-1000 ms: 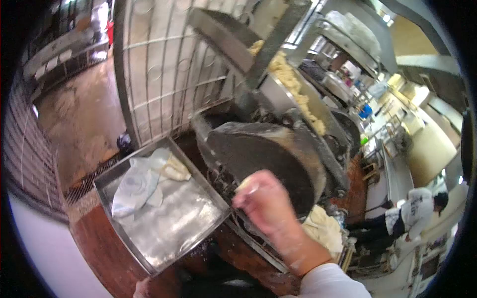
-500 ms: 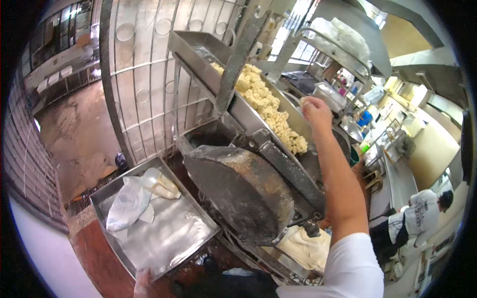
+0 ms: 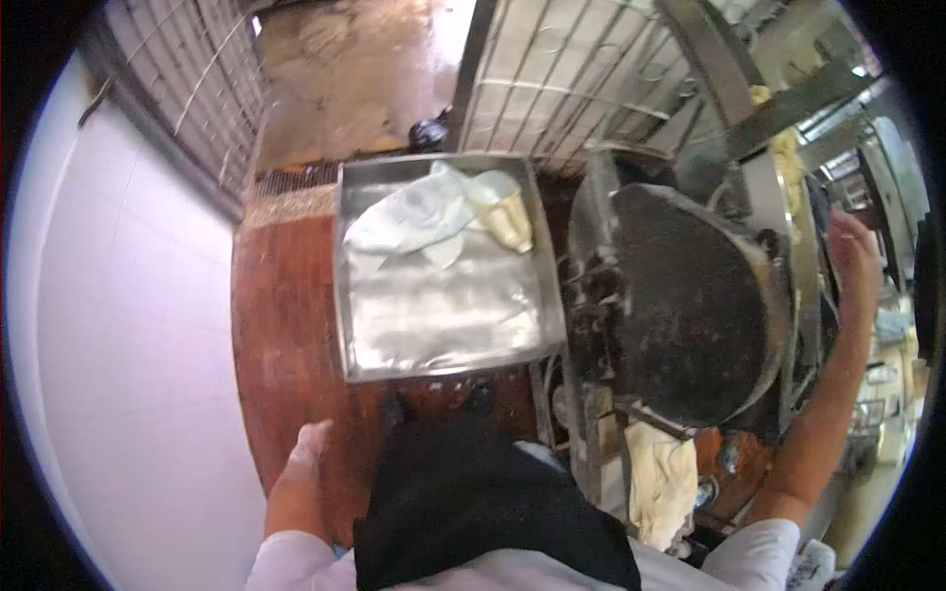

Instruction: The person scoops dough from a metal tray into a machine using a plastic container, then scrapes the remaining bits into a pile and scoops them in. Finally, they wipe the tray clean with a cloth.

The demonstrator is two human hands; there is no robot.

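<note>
My left hand [image 3: 315, 436] hangs over the red floor, left of and nearer me than a shallow metal tray [image 3: 355, 362]. Its fingers look loosely extended, with nothing visible in them. In the tray's far part lie a crumpled whitish plastic bag [image 3: 414, 217] and a pale, bag-like item [image 3: 507, 222]. My right hand [image 3: 852, 246] is raised at the far right, beside the machine's metal trough. Its fingers are curled and blurred; what they hold, if anything, cannot be made out. A strip of crumbly yellow dough [image 3: 789, 172] shows in the trough.
Between the tray and my right arm stands a machine with a dark rounded cover [image 3: 690, 305]. Cream cloth or dough [image 3: 660, 483] hangs below it. A white wall [image 3: 138, 345] rises on the left. Barred gates [image 3: 572, 79] and a wet floor [image 3: 345, 79] lie ahead.
My view has swung left and down, bringing the tray to the middle. My left hand has come away from the tray's near edge. My right hand remains raised beside the trough.
</note>
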